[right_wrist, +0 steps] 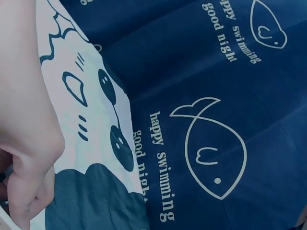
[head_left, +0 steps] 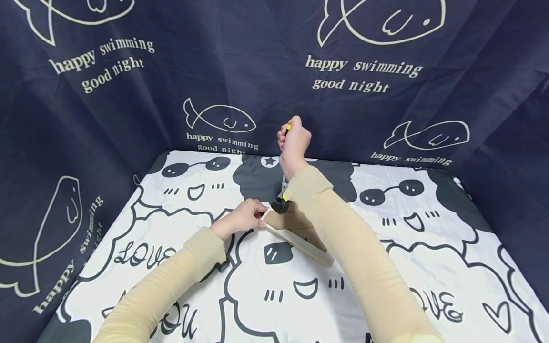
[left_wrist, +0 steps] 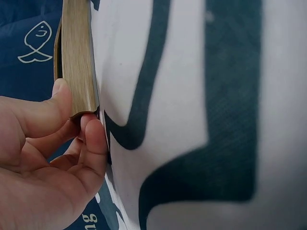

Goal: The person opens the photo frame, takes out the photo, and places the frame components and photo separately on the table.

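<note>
The left grip (head_left: 244, 216) is pinching a shallow brown-and-cream wooden frame (head_left: 301, 246), probably stiff, light and best held cornerwise; the right grip (head_left: 296, 143) is clasping a black-headed, metal-shafted hammer-like tool (head_left: 280, 205).

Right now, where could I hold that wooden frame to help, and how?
I'd pinch the wooden frame by its near rim, close to the front corner, coming from the near side, thumb on top. That rim is straight and narrow, and the corner shows uncovered, while the left hand pinches the left end, beside the black-headed tool.
</note>
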Demonstrator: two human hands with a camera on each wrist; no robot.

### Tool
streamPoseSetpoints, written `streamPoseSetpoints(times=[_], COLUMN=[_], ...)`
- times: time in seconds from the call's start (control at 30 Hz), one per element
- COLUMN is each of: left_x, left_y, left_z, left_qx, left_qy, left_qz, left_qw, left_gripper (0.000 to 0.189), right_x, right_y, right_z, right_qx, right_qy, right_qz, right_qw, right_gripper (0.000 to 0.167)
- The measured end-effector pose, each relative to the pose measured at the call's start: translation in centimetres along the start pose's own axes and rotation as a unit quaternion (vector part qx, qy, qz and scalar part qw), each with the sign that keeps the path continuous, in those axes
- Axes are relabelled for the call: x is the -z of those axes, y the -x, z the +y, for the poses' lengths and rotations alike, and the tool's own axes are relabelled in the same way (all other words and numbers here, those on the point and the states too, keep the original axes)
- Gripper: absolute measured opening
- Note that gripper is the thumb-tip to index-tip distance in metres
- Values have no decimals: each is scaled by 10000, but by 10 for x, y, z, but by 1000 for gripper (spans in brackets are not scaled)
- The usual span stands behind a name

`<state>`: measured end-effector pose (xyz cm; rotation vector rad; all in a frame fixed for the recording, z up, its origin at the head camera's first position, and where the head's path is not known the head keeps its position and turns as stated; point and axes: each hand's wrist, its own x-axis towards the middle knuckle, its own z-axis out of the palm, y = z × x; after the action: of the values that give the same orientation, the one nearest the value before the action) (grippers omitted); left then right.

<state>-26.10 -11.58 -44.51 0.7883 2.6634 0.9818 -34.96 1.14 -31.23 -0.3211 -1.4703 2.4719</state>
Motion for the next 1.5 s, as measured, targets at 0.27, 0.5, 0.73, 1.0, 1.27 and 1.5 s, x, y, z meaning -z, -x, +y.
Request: streamPoseSetpoints(times=[0.27, 0.5, 0.73, 1.0, 1.27, 1.5], left_x=[-1, 0, 0, -1, -5, -6], left_y=[-1, -2, -2, 4, 5, 5], left_z=[0, 0, 1, 3, 6, 7], left_qx=[-146, -155, 13, 467, 627, 619], left_qy=[-75, -52, -188, -148, -23, 18], left_qz=[-22, -28, 3, 61, 83, 68], left_qw=[9999, 9999, 9998, 9988, 9980, 9981], left_gripper=[14, 15, 25, 43, 43, 41], right_x=[-6, -6, 1, 18, 49, 86], right_y=[-5, -8, -9, 6, 27, 45], right_z=[2, 1, 0, -5, -16, -21], right_qx=[-107, -67, -77, 43, 281, 533], right_qy=[288, 268, 51, -510, -901, -1489], right_qz=[331, 390, 195, -190, -579, -1079], right_qw=[9990, 9989, 9998, 9985, 9939, 9815], right_gripper=[34, 34, 34, 36, 39, 41])
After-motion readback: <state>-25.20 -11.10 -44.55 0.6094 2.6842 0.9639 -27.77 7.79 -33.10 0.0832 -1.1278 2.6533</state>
